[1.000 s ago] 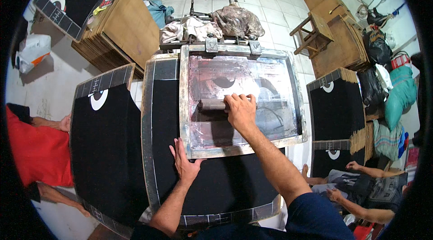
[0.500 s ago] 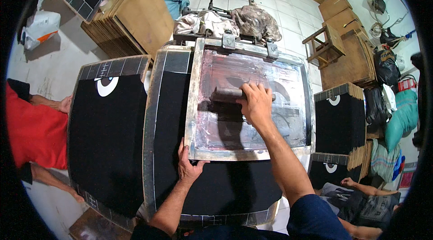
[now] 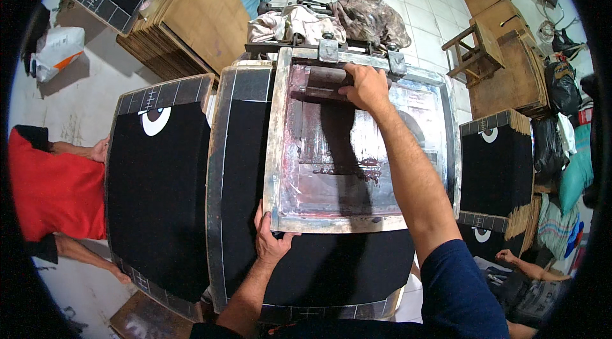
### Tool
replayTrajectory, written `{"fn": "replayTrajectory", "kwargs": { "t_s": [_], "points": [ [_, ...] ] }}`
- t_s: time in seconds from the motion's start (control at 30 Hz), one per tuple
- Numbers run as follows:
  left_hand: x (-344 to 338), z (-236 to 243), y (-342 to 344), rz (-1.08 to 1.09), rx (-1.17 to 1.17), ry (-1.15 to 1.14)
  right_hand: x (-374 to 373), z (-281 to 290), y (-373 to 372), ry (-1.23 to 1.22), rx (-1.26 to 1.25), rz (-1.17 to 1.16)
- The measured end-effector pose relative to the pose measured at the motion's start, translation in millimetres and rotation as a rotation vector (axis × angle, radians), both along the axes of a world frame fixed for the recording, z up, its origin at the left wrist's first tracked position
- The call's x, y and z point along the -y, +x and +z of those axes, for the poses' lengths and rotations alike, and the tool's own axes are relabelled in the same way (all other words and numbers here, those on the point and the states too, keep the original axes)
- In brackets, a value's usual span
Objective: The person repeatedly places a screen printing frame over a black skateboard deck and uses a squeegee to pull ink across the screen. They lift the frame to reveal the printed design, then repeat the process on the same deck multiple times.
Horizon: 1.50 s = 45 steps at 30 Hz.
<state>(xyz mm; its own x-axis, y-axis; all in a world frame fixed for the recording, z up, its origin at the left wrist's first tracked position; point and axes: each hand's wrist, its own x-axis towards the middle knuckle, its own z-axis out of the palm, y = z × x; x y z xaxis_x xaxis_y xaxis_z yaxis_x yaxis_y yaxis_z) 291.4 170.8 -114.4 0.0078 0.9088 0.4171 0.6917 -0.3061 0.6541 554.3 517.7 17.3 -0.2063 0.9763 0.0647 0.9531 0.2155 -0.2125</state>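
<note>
With right hand [image 3: 367,88] closed, grips one squeegee [image 3: 325,78] near the far bar of one framed printing screen [image 3: 277,141], and with left hand [image 3: 273,245] spread, touches its near left corner, two metal clamps [image 3: 328,51] beyond, one black fabric panel [image 3: 306,266] beneath.

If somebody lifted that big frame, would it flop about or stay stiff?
Probably stiff: the frame has thick, solid-looking bars. It may tilt up rather than come away, because two metal clamps seem to hold its far edge. The dark ink inside looks wet, so it might be slippery there.
</note>
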Motion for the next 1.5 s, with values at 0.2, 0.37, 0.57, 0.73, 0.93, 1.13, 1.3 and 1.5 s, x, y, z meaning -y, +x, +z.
{"fn": "replayTrajectory", "kwargs": {
  "t_s": [0.2, 0.37, 0.57, 0.73, 0.93, 1.13, 1.3, 1.5],
  "points": [
    [-1.1, 2.6, 0.9, -0.005, -0.038, 0.023, 127.6, -14.3, -13.4, 0.196, -0.038, -0.042],
    [0.6, 1.4, 0.7, -0.012, -0.003, 0.011, 216.4, -6.9, -17.3, 0.193, -0.169, -0.077],
    [-0.2, 26.8, 3.9, -0.010, 0.108, 0.027, 274.6, 23.8, -17.7, 0.551, -0.221, -0.129],
    [-21.5, 125.5, 25.3, 0.017, 0.671, 0.055, 303.2, 85.1, -15.7, 0.763, -0.310, -0.167],
    [-82.3, 237.2, 19.9, 0.035, 0.536, 0.284, 230.4, 200.4, -7.2, 0.895, -0.224, -0.197],
    [-35.8, 171.8, -54.6, 0.193, 0.627, -0.030, 189.9, 272.5, -13.7, 0.820, -0.214, -0.274],
    [13.1, 92.0, -228.5, 0.554, 0.695, -0.193, 162.6, 306.6, -17.2, 0.741, -0.219, -0.352],
    [86.5, 47.3, -407.1, 1.012, 0.116, -0.184, 147.6, 319.7, -23.7, 0.668, -0.215, -0.421]
  ]
}}
